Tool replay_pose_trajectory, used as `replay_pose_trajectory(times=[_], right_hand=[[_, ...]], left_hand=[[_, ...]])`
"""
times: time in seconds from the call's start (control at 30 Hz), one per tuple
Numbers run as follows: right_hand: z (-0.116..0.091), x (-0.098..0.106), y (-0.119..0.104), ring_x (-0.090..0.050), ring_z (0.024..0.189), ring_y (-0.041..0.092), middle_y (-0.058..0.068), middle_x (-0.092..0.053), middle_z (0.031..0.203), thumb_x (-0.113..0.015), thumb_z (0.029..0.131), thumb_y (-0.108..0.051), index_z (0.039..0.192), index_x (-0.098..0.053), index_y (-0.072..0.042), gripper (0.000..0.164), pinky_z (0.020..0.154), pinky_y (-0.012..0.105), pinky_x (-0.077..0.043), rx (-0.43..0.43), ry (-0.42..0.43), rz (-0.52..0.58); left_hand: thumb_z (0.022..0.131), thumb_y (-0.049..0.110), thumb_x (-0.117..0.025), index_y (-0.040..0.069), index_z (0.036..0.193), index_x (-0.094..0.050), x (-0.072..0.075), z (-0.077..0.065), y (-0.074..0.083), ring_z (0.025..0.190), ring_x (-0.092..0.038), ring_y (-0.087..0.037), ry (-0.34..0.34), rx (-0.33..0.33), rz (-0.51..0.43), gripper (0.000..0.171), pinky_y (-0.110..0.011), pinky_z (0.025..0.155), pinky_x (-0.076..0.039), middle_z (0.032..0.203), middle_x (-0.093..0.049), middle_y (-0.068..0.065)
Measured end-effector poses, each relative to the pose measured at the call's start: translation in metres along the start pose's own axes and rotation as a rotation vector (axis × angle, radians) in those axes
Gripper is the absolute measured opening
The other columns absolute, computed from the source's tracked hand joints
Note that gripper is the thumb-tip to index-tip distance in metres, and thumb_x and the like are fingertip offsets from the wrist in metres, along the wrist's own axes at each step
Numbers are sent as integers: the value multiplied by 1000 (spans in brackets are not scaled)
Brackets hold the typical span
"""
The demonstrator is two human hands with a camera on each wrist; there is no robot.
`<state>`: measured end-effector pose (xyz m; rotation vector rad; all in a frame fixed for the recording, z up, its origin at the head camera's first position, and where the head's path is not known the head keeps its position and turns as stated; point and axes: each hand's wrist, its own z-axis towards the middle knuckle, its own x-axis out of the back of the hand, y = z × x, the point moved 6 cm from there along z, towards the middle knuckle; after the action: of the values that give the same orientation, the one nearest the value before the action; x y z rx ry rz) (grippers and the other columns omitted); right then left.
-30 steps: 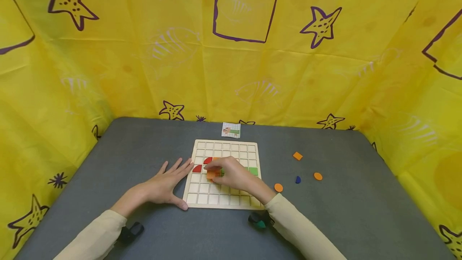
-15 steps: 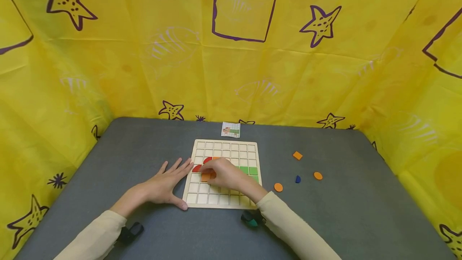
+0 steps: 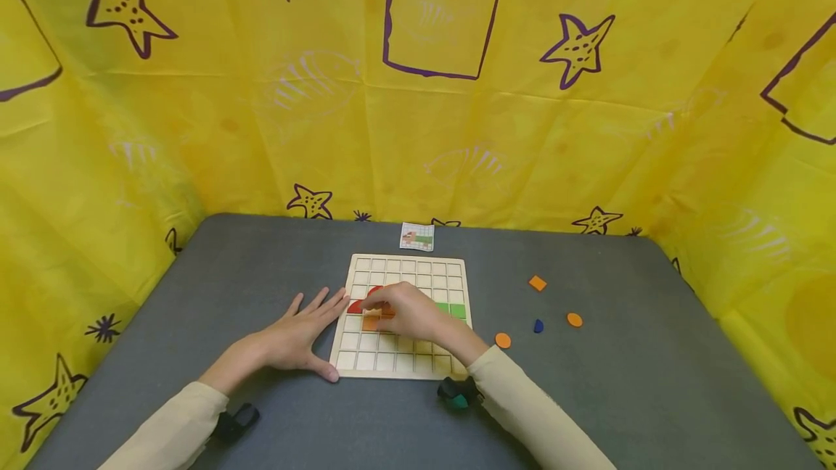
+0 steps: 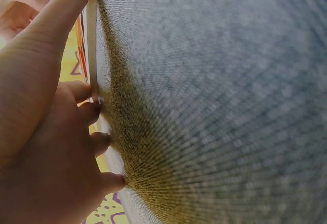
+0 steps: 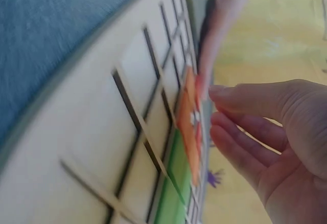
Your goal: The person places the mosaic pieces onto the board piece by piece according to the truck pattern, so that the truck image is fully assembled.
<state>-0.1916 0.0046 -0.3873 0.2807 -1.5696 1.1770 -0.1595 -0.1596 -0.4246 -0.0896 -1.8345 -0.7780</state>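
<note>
A wooden grid board [image 3: 387,361] lies on the grey table. My left hand [image 3: 292,338] rests against its left edge with fingers spread, the thumb at the near corner. Over the board's middle hovers my right hand [image 3: 413,314], its thumb and fingers apart in the right wrist view with nothing seen between them. Just under its fingertips lies an orange square tile [image 3: 370,323]; in the right wrist view orange tiles [image 5: 188,127] sit in the grid beside green ones [image 5: 171,183]. A red tile [image 3: 355,307] sits at the left, and green tiles [image 3: 457,310] at the right. My right hand hides several cells.
Loose on the table right of the board are an orange square [image 3: 538,283], two orange round pieces [image 3: 502,340] and a small blue half-round piece [image 3: 538,326]. A small picture card [image 3: 416,236] lies behind the board. A yellow patterned cloth [image 3: 418,129] surrounds the table.
My right hand has moved slightly left and let go of the orange square tile, which now lies in the grid. My left hand stays in place at the board's edge.
</note>
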Motion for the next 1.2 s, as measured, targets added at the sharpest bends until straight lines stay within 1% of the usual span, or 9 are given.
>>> replay_pose_trajectory(times=[0.1, 0.23, 0.47, 0.63, 0.73, 0.83, 1.07, 1.2], right_hand=[[-7, 10, 5, -66, 104, 18, 6, -71, 114, -74, 85, -2, 121, -69, -4, 36, 91, 27, -51, -20, 25, 61], [-18, 23, 15, -66, 104, 23, 8, -70, 115, -73, 86, -2, 121, -68, -3, 35, 92, 33, -52, -48, 68, 107], [-37, 42, 34, -66, 101, 26, 11, -70, 114, -73, 85, 1, 118, -68, 1, 33, 91, 37, -53, -51, 168, 109], [-52, 55, 48, -66, 103, 24, 10, -70, 115, -72, 85, 2, 119, -68, 0, 34, 91, 38, -53, -71, 232, 107], [-63, 61, 56, -66, 104, 24, 9, -70, 115, -72, 86, 1, 119, -68, -1, 33, 91, 39, -53, -104, 263, 111], [-73, 65, 63, -66, 104, 25, 9, -70, 115, -71, 87, 0, 119, -68, -1, 33, 91, 41, -53, -137, 284, 109], [-90, 68, 82, -66, 104, 31, 14, -69, 115, -71, 86, 3, 120, -67, 1, 35, 90, 46, -53, -184, 286, 123], [-99, 72, 92, -67, 104, 31, 14, -69, 115, -72, 85, 4, 120, -67, 2, 36, 89, 44, -54, -210, 307, 118]], left_hand=[[65, 66, -78, 5, 156, -19, -1, 1, 0, 148, -3, -44, -10, 16, 5, 125, -70, 109, 4, 163, -11, -15], [64, 67, -78, 5, 156, -20, -1, 2, -1, 148, -3, -44, -14, 29, 8, 126, -70, 110, 3, 163, -11, -14], [63, 66, -79, 5, 156, -20, -1, 1, -1, 148, -3, -44, -8, 36, 13, 127, -69, 110, 4, 163, -11, -14], [63, 67, -79, 6, 157, -19, -1, 1, -2, 148, -3, -43, -8, 37, 14, 127, -69, 110, 4, 164, -11, -13], [63, 68, -78, 7, 157, -18, -2, 2, -2, 148, -2, -42, -15, 45, 12, 127, -69, 110, 5, 164, -10, -13], [63, 68, -78, 7, 157, -17, -2, 2, -3, 148, -2, -42, -19, 50, 12, 127, -68, 110, 5, 164, -9, -12], [64, 67, -79, 7, 157, -17, 0, 1, -1, 148, -2, -42, -19, 53, 6, 127, -68, 110, 5, 164, -9, -12], [64, 67, -79, 7, 157, -16, -1, 1, 0, 148, -2, -42, -24, 55, 6, 127, -68, 110, 5, 164, -9, -12]])
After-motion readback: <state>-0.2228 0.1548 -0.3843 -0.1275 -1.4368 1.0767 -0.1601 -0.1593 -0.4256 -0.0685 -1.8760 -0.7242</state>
